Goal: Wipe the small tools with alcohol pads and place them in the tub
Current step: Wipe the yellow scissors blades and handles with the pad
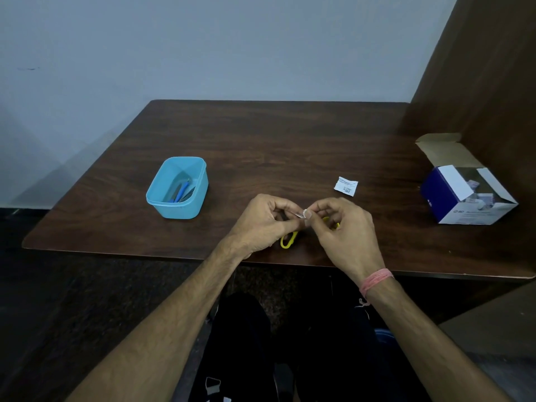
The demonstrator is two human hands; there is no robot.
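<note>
My left hand (pixel 262 220) and my right hand (pixel 343 232) meet above the table's front edge, both pinching a small white alcohol pad packet (pixel 300 213) between thumbs and fingers. Beneath them lie yellow-handled scissors (pixel 288 239) on the table, mostly hidden by the hands. A light blue tub (pixel 200 195) stands to the left and holds blue-handled small tools (pixel 181 191). Another white pad packet (pixel 346 186) lies flat on the table beyond my right hand.
An open blue and white carton of pads (pixel 467 195) stands at the right side of the dark wooden table (pixel 275 140). A brown wooden panel (pixel 493 82) rises at the right. A grey wall runs behind the table.
</note>
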